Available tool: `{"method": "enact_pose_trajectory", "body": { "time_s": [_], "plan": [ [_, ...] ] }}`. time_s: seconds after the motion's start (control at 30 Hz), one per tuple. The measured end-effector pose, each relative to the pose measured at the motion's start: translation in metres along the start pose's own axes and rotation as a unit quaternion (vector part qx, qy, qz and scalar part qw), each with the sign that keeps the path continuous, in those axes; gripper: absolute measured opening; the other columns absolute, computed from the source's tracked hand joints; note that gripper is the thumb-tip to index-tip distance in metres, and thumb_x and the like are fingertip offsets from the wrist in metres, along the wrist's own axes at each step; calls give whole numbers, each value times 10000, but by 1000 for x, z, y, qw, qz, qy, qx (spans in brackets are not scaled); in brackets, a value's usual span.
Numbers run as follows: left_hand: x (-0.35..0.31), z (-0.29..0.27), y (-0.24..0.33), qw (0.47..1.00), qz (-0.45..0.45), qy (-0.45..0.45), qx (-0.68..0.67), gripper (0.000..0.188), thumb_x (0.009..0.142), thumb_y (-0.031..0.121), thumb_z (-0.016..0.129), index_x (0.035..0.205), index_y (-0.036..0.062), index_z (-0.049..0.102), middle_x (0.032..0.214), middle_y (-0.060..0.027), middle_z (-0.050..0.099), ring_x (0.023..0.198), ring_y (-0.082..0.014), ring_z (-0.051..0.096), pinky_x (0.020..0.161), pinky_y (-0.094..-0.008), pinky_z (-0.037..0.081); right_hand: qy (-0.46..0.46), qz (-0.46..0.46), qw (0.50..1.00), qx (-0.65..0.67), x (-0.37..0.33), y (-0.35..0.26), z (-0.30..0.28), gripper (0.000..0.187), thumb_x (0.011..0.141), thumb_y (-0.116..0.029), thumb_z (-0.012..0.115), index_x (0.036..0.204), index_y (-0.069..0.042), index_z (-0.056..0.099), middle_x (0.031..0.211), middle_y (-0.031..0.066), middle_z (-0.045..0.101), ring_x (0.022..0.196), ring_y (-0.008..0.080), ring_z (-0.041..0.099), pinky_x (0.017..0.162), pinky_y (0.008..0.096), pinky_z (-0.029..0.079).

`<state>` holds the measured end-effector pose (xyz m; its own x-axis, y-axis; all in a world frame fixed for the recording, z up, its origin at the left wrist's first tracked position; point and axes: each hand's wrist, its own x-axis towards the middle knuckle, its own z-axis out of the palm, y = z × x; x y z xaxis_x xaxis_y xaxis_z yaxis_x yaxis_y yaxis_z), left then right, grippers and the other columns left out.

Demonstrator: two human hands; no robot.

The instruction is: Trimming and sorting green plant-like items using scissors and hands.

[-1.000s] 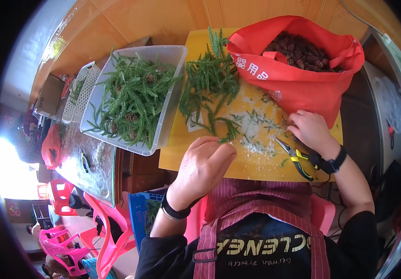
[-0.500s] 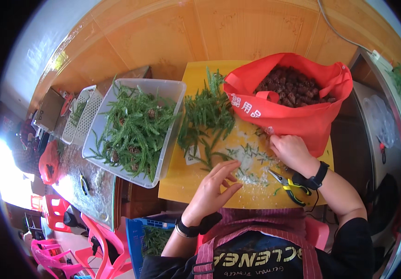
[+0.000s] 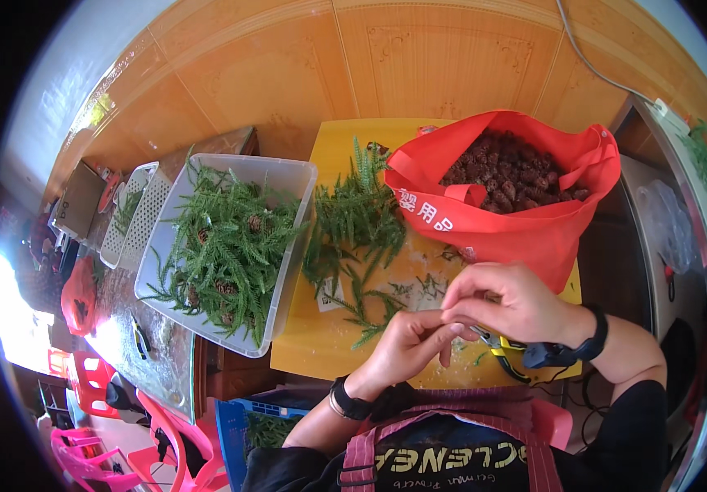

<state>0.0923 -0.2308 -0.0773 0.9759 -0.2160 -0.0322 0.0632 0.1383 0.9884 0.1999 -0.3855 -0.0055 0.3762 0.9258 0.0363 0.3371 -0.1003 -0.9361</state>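
Note:
Above the front of the yellow table (image 3: 288,348), my two hands meet at the fingertips. My left hand (image 3: 409,346) is closed in a pinch. My right hand (image 3: 513,305), thumb and fingers pressed together, touches the left fingertips; whatever lies between them is too small or hidden to make out. Partly under my right hand are yellow-and-black pliers (image 3: 504,357). Loose green fir-like sprigs (image 3: 357,215) lie in a pile beyond my left hand, with single sprigs (image 3: 361,299) nearer. A red cloth bag (image 3: 525,234) full of brown pine cones (image 3: 505,172) stands behind my right hand.
Left of the table is a clear plastic bin (image 3: 288,271) of green sprigs with pine cones attached. Farther left, a side table (image 3: 175,361) bears another pair of pliers (image 3: 140,338) and white perforated baskets (image 3: 142,217). A blue crate (image 3: 230,435) and pink chairs (image 3: 177,443) stand below.
My right hand has left the bag's near edge and come left to meet my left hand. The left fingers, apart before, are now pinched. The whole view has shifted slightly.

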Motion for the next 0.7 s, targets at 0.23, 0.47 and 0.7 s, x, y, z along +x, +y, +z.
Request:
{"method": "enact_pose_trajectory", "body": {
  "time_s": [0.23, 0.47, 0.7],
  "plan": [
    [-9, -12, -4, 994, 25, 9, 106, 273, 897, 70, 535, 1167, 28, 552, 878, -35, 647, 629, -40, 528, 598, -191, 442, 85, 88, 935, -332, 43, -8, -113, 112, 892, -118, 451, 932, -42, 525, 685, 73, 548, 641, 176, 573, 559, 302, 454],
    [-16, -18, -11, 994, 16, 82, 66, 340, 892, 36, 513, 1230, 15, 481, 782, -5, 581, 671, -37, 516, 657, -184, 427, 57, 212, 735, -642, 63, 104, -139, 201, 768, -243, 600, 898, -90, 611, 857, 156, 633, 838, 349, 605, 692, 444, 487],
    [-21, -22, -2, 986, 31, 83, 141, 458, 847, -9, 543, 1287, 20, 421, 1161, -71, 549, 904, -75, 533, 725, -210, 451, 72, 231, 704, -668, 59, 92, -140, 214, 685, -168, 626, 875, -74, 593, 836, 163, 626, 836, 326, 609, 685, 427, 500]
  ]
}}
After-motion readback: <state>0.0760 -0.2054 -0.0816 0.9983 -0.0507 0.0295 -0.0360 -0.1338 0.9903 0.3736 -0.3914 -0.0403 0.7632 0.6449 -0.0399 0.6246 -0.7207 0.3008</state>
